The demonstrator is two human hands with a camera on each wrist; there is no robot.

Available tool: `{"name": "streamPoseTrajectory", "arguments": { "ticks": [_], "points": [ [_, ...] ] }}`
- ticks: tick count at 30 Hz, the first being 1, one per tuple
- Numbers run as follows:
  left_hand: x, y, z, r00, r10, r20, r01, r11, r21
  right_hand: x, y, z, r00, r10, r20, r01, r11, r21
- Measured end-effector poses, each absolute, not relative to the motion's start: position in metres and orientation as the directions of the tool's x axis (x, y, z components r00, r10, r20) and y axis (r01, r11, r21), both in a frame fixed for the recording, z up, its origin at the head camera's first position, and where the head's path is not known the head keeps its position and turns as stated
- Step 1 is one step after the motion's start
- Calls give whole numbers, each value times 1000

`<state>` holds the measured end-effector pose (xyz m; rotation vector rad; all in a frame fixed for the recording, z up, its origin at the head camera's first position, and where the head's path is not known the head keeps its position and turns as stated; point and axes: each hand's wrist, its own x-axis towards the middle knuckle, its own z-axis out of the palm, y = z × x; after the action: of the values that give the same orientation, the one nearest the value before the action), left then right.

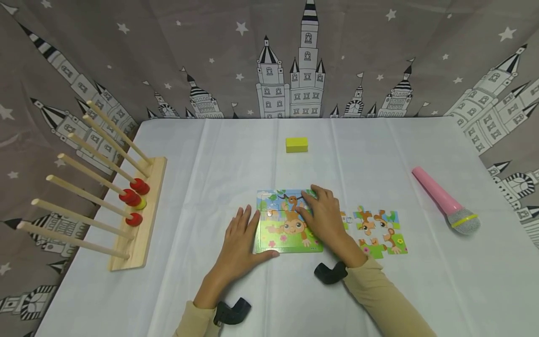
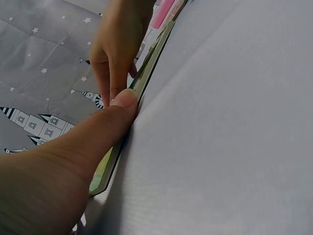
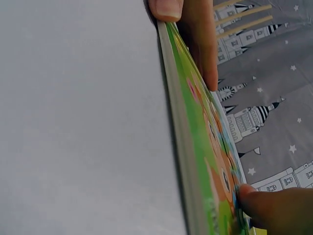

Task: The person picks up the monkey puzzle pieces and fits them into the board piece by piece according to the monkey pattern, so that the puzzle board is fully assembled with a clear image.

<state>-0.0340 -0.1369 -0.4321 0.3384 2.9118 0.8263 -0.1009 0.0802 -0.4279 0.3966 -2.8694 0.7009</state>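
Note:
A jigsaw puzzle board (image 1: 280,241) with a monkey picture lies on the white table. My left hand (image 1: 237,238) rests along its left side, fingers spread straight and thumb at the near edge. In the left wrist view the thumb (image 2: 124,100) presses against that edge. My right hand (image 1: 326,215) reaches over the board's right part, thumb and forefinger around a puzzle piece (image 1: 291,200) in the upper section. The right wrist view has the right thumb (image 3: 249,196) low on the picture surface. My right palm hides the board's upper right corner.
Several loose puzzle pieces (image 1: 381,229) lie right of the board, partly behind my right wrist. A pink toy microphone (image 1: 442,199) lies further right. A yellow block (image 1: 296,145) sits at the back. A wooden peg stand (image 1: 153,201) with red and yellow beads stands left.

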Motion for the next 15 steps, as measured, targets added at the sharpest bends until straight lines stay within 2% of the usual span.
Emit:
{"name": "streamPoseTrajectory", "arguments": {
  "ticks": [15],
  "points": [
    [-34,-137,-432,-971,240,-16,196,829,523,-99,79,-430,-949,-209,234,-294,853,-431]
  ]
}}
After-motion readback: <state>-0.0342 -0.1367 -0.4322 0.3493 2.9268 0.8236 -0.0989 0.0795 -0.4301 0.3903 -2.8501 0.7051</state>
